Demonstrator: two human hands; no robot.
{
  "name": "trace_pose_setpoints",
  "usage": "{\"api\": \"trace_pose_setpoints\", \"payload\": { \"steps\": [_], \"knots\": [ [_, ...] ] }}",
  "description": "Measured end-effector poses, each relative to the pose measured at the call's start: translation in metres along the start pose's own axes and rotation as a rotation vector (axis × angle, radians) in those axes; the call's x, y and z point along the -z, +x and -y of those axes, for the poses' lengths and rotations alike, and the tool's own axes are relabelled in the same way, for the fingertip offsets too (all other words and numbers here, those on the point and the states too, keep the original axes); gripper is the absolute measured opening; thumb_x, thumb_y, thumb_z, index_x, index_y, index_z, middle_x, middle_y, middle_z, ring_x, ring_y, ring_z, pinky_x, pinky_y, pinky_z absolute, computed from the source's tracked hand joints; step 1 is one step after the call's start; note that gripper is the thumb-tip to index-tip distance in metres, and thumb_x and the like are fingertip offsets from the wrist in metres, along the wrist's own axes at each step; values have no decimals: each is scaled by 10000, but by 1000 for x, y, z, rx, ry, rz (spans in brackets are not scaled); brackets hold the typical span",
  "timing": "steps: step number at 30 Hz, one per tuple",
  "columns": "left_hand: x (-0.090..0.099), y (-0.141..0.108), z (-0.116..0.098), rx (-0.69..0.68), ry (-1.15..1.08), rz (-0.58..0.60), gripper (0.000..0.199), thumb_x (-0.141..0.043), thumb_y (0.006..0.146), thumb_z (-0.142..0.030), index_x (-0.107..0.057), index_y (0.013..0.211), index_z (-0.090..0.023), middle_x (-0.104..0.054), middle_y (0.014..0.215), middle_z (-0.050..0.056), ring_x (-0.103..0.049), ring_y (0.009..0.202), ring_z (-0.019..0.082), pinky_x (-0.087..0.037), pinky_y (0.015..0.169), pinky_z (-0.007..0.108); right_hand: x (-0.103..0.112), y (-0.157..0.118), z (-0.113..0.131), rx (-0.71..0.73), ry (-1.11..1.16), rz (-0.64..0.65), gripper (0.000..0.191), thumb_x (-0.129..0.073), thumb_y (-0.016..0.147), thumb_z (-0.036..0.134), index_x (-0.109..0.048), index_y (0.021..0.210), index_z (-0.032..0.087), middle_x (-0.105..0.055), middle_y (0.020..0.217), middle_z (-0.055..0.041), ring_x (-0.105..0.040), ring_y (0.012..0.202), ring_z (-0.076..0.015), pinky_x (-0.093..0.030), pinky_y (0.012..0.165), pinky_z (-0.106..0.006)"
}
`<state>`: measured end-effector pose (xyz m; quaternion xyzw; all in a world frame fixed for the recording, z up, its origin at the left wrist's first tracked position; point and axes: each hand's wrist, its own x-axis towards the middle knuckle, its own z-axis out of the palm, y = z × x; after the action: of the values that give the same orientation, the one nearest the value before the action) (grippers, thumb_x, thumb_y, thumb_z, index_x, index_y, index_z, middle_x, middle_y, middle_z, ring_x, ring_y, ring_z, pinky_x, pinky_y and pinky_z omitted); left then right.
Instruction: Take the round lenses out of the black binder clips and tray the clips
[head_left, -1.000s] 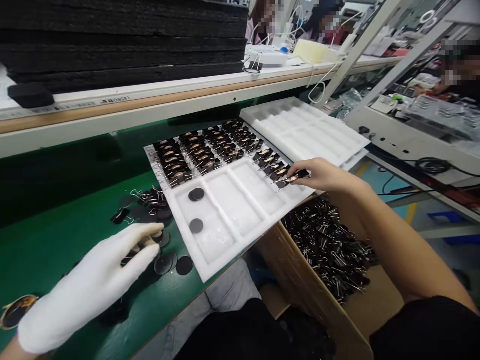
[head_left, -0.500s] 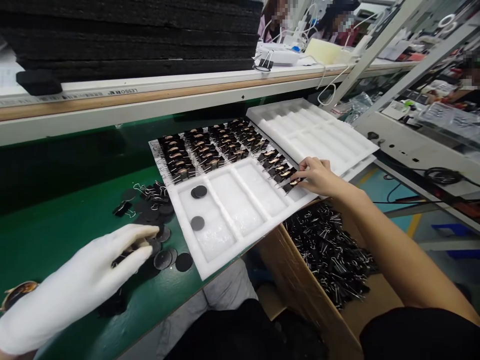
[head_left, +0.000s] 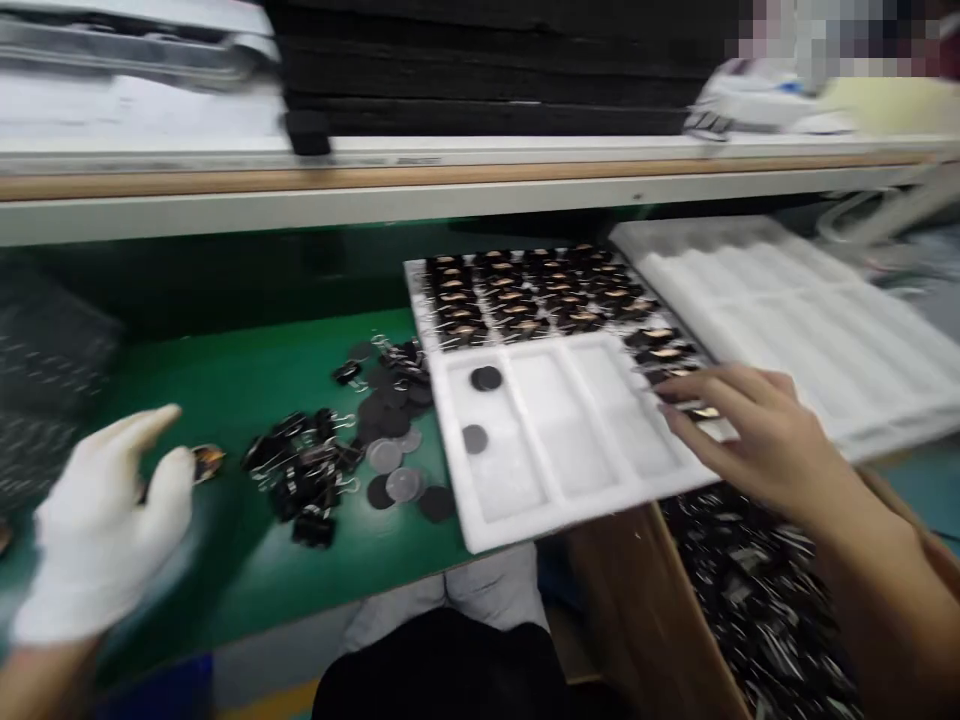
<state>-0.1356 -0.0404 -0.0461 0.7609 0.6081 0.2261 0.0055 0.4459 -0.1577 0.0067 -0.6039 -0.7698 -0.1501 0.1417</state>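
My left hand (head_left: 112, 525), in a white glove, is over the left of the green table with thumb and forefinger apart. Right by its fingertips lies a small gold-and-black piece (head_left: 208, 463). A heap of black binder clips (head_left: 304, 475) and several dark round discs (head_left: 390, 410) lie between this hand and the white compartment tray (head_left: 461, 500). Rows of clips (head_left: 517, 295) with gold-coloured pieces fill the tray's back. My bare right hand (head_left: 757, 430) is at the tray's right column, fingertips closed around a binder clip (head_left: 671, 378), partly hidden and blurred.
Another white tray (head_left: 810, 310) stands at the right. Under the table edge, a cardboard box (head_left: 652, 600) holds many loose clips (head_left: 757, 590). A shelf edge (head_left: 450, 200) with black foam (head_left: 510, 70) crosses the back. Dark, blurred material (head_left: 45, 370) is at the far left.
The view has swung left. My left hand has moved left, away from the clips and discs. My right hand stays at the tray's right column, slightly farther in over the clips.
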Motion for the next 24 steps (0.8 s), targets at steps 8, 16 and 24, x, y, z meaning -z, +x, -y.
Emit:
{"api": "trace_pose_setpoints", "payload": {
  "steps": [8,16,24],
  "knots": [
    [-8,-44,55,75,211,24,535,-540,975,-458,-525,1391,-121,-609,1433,183,-551,1391,331,-416,1201,472,-94,63,99,501,241,125,326,-508,1023,299,-676,1290,214,-735,1155,-167,-739,892,-365,-596,702,-523],
    [-2,-33,46,59,369,282,846,-629,903,-672,-450,1555,-164,-535,1522,240,-510,1318,417,-354,1056,519,-122,81,96,422,483,169,254,-637,909,423,-710,1145,369,-790,1063,-106,-766,688,-382,-619,473,-522],
    [-6,27,39,-253,341,511,503,-647,902,-615,-744,1098,-162,-746,982,129,-678,949,276,-374,892,393,-80,118,142,-75,1058,557,291,-752,858,559,-612,923,313,-726,783,-49,-730,612,-286,-607,517,-416]
  ]
}}
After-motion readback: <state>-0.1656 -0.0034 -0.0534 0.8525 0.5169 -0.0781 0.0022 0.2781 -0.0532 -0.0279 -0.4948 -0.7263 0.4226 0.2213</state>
